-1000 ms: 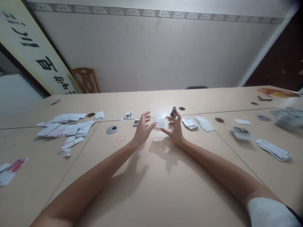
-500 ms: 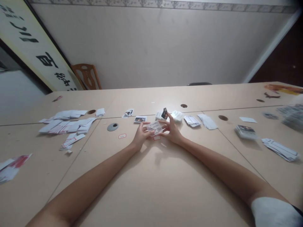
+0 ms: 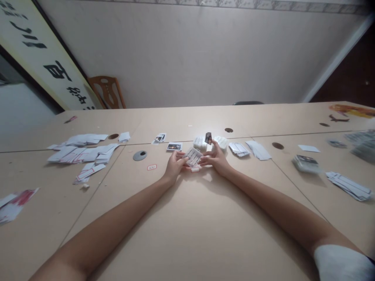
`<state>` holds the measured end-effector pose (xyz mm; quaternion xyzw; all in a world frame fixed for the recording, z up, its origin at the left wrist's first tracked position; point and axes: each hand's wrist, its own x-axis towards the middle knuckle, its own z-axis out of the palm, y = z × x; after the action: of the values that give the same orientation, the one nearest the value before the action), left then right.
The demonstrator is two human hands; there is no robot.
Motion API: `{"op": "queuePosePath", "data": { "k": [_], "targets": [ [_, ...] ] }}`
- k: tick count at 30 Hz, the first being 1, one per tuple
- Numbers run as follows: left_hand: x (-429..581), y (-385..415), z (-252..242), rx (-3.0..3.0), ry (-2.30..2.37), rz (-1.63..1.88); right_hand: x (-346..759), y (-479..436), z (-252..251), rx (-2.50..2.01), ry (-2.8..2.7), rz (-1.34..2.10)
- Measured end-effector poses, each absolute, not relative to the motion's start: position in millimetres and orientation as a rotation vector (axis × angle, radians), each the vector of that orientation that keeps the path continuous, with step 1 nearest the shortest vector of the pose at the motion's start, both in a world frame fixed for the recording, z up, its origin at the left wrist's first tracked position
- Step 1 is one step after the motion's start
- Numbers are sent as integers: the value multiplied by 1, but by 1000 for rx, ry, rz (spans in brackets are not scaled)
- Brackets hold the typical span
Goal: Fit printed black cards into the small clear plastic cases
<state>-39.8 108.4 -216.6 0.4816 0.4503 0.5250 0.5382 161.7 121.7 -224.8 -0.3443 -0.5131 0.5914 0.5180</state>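
My left hand [image 3: 174,167] grips a whitish, clear-looking packet [image 3: 193,157] with printed lines, holding it tilted above the table. From the other side, fingers of my right hand [image 3: 217,159] touch or nearly touch the packet's edge. A small dark photo card [image 3: 208,138] sticks up from the raised fingertips of that same hand. Behind the hands are two stacks of clear sleeves, a left one [image 3: 199,143] and a right one [image 3: 220,143]. A pile of photo cards [image 3: 174,146] lies just beyond my left hand. Under the packet is a small red-bordered label [image 3: 195,169].
Folded white papers [image 3: 84,152] cover the left side. To the right lie white card strips [image 3: 239,149], paper slips [image 3: 259,150], a packed card stack [image 3: 306,164] and more strips [image 3: 348,185]. A grey cable grommet [image 3: 140,155] and open cable holes [image 3: 277,146] interrupt the tabletop.
The packet has turned and tilted, so its printed face shows more fully. My right hand, with the photo card, has shifted slightly right.
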Motion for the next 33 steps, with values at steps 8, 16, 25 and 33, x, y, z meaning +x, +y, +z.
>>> {"op": "queuePosePath", "data": {
  "k": [8, 16, 25, 33],
  "targets": [
    [-41, 108, -219, 1367, 1087, 1177, 149, 107, -224, -764, -1215, 1504],
    [-38, 94, -211, 1808, 1121, 1169, 148, 112, -227, -752, -1166, 1472],
    [-39, 87, -208, 2115, 1111, 1274, 146, 110, -224, -823, -1144, 1459],
    [-39, 91, -216, 2325, 1166, 1255, 142, 105, -219, -889, -1136, 1423]
  ]
}}
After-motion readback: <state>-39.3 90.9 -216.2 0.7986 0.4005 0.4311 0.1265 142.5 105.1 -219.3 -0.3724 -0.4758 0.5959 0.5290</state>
